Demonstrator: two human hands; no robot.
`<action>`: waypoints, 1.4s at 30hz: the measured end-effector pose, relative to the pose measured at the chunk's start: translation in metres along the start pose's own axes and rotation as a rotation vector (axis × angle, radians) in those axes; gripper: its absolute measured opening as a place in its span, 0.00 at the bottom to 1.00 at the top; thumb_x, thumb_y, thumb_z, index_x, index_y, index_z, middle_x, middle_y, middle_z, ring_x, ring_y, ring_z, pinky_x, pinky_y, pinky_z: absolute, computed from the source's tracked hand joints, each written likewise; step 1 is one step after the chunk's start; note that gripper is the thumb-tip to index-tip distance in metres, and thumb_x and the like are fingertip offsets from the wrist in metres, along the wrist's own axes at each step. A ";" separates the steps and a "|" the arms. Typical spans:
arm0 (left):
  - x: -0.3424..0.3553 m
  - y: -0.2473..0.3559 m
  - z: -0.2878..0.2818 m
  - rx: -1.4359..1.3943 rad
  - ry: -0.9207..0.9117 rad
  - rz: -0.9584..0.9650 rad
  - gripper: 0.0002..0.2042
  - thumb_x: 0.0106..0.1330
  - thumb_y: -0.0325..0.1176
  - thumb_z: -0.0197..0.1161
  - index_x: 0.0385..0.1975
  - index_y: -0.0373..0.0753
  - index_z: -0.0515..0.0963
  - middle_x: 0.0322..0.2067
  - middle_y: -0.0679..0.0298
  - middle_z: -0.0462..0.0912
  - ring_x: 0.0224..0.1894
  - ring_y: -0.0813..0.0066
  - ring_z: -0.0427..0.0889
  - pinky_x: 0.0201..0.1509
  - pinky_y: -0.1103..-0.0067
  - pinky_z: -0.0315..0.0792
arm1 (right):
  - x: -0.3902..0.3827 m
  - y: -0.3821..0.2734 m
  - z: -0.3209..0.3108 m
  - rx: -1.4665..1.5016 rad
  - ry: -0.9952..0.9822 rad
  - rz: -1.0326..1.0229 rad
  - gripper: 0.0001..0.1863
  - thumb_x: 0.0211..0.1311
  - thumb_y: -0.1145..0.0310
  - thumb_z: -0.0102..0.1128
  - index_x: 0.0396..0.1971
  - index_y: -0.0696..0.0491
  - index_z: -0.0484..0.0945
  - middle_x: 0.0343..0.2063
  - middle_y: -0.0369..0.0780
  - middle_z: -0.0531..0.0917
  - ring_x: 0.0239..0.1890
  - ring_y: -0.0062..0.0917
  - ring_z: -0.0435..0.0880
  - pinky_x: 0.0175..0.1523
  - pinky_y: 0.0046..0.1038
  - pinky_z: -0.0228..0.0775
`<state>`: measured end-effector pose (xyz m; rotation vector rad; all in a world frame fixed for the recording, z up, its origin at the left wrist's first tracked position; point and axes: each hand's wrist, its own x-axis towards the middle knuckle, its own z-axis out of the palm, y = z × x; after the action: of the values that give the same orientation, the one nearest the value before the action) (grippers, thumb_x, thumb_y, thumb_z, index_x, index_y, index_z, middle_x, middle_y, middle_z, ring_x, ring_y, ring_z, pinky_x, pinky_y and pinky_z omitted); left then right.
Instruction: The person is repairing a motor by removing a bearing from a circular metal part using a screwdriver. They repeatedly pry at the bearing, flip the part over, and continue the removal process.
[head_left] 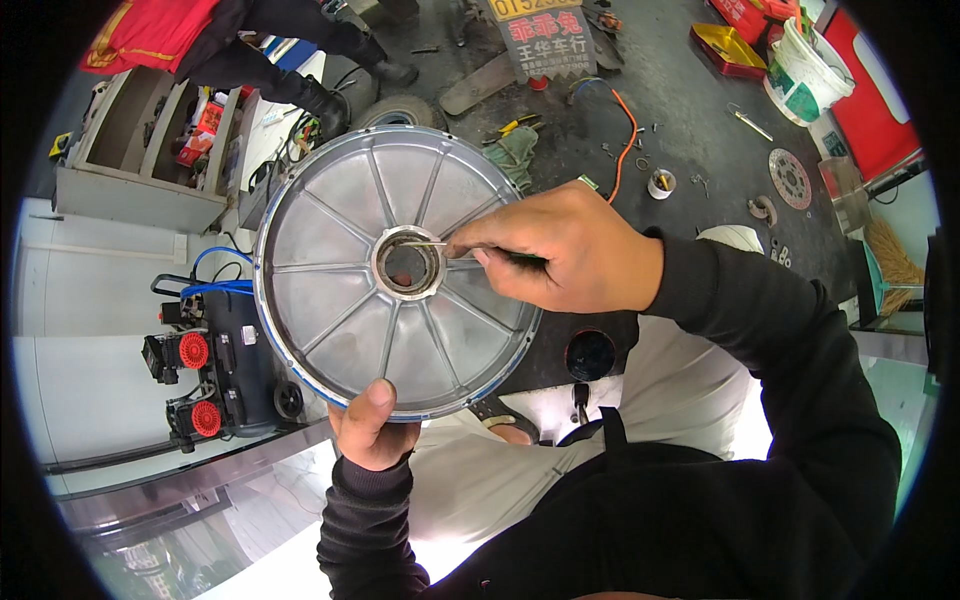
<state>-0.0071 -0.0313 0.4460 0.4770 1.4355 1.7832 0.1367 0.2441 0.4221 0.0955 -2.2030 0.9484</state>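
Note:
A round silver metal cover [330,240], ribbed like spokes and looking like a hub-motor end cover, is held up in front of me with its inner side showing. My left hand [374,428] grips its near rim, thumb over the edge. At its middle is a round bore [407,265] with a raised collar. My right hand [560,250] pinches a thin metal rod [425,244], whose tip reaches across the bore's upper part. The rest of the rod is hidden in my fingers, so its kind is unclear.
Green gloves [513,152], an orange cable [627,130], a small white cup [661,184] and a brake disc [789,179] lie on the dark floor. A white bucket [808,75] stands far right, an air compressor [235,350] left. Another person's boots [390,73] are far left.

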 end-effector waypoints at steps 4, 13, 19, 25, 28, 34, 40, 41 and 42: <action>-0.004 -0.008 -0.019 0.059 0.029 0.076 0.27 0.66 0.38 0.73 0.60 0.29 0.76 0.51 0.55 0.87 0.52 0.63 0.87 0.60 0.66 0.81 | 0.003 0.001 -0.005 0.026 0.006 -0.036 0.14 0.62 0.79 0.70 0.47 0.54 0.87 0.32 0.42 0.91 0.28 0.32 0.90 0.32 0.30 0.80; -0.003 -0.015 -0.055 0.466 -0.075 0.391 0.25 0.64 0.37 0.73 0.57 0.27 0.78 0.48 0.56 0.87 0.49 0.59 0.87 0.63 0.66 0.78 | 0.007 0.005 -0.012 0.055 -0.029 -0.148 0.13 0.60 0.78 0.70 0.46 0.53 0.88 0.34 0.40 0.91 0.29 0.33 0.90 0.34 0.30 0.81; -0.011 -0.004 -0.036 0.055 0.029 0.165 0.11 0.70 0.38 0.65 0.36 0.35 0.83 0.47 0.47 0.89 0.50 0.56 0.89 0.61 0.59 0.82 | 0.008 0.008 -0.020 0.127 -0.154 -0.133 0.12 0.62 0.77 0.70 0.46 0.53 0.89 0.35 0.40 0.92 0.31 0.34 0.90 0.35 0.29 0.81; -0.007 0.001 -0.048 0.318 0.014 0.281 0.11 0.72 0.39 0.63 0.40 0.36 0.81 0.51 0.50 0.88 0.55 0.59 0.86 0.65 0.60 0.79 | 0.005 0.005 -0.019 0.135 -0.179 -0.137 0.11 0.63 0.73 0.73 0.45 0.53 0.89 0.33 0.39 0.91 0.31 0.34 0.90 0.34 0.30 0.80; -0.005 -0.001 -0.055 0.185 -0.013 0.168 0.16 0.73 0.40 0.62 0.47 0.32 0.82 0.53 0.50 0.87 0.56 0.59 0.86 0.66 0.61 0.78 | 0.005 0.004 -0.019 0.116 -0.202 -0.131 0.10 0.63 0.71 0.75 0.44 0.52 0.89 0.33 0.38 0.91 0.31 0.35 0.90 0.34 0.31 0.80; 0.008 -0.006 -0.050 0.042 -0.058 0.200 0.25 0.75 0.46 0.60 0.58 0.27 0.81 0.57 0.51 0.86 0.58 0.61 0.85 0.67 0.63 0.78 | 0.005 0.002 -0.023 0.105 -0.295 -0.165 0.08 0.62 0.69 0.76 0.41 0.50 0.90 0.34 0.37 0.90 0.34 0.34 0.89 0.36 0.32 0.79; 0.009 -0.008 -0.046 -0.017 0.025 0.204 0.25 0.79 0.46 0.56 0.61 0.29 0.80 0.58 0.53 0.86 0.59 0.64 0.85 0.68 0.65 0.76 | 0.005 -0.001 -0.026 0.090 -0.370 -0.127 0.07 0.62 0.68 0.75 0.39 0.51 0.90 0.34 0.36 0.90 0.34 0.34 0.89 0.37 0.33 0.79; 0.011 -0.008 -0.048 0.038 0.066 0.253 0.25 0.79 0.46 0.56 0.61 0.29 0.80 0.58 0.53 0.86 0.59 0.64 0.85 0.68 0.65 0.76 | 0.004 -0.001 -0.027 0.088 -0.386 -0.115 0.07 0.62 0.68 0.75 0.38 0.51 0.90 0.34 0.36 0.91 0.34 0.35 0.89 0.37 0.33 0.79; 0.015 -0.008 -0.050 0.094 0.108 0.301 0.25 0.80 0.46 0.55 0.61 0.29 0.80 0.59 0.53 0.86 0.59 0.65 0.85 0.69 0.65 0.75 | 0.004 -0.001 -0.028 0.073 -0.406 -0.099 0.06 0.62 0.68 0.75 0.38 0.51 0.90 0.34 0.36 0.91 0.34 0.35 0.89 0.37 0.33 0.79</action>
<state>-0.0486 -0.0517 0.4212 0.6845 1.5942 2.0086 0.1503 0.2626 0.4385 0.4635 -2.5016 1.0238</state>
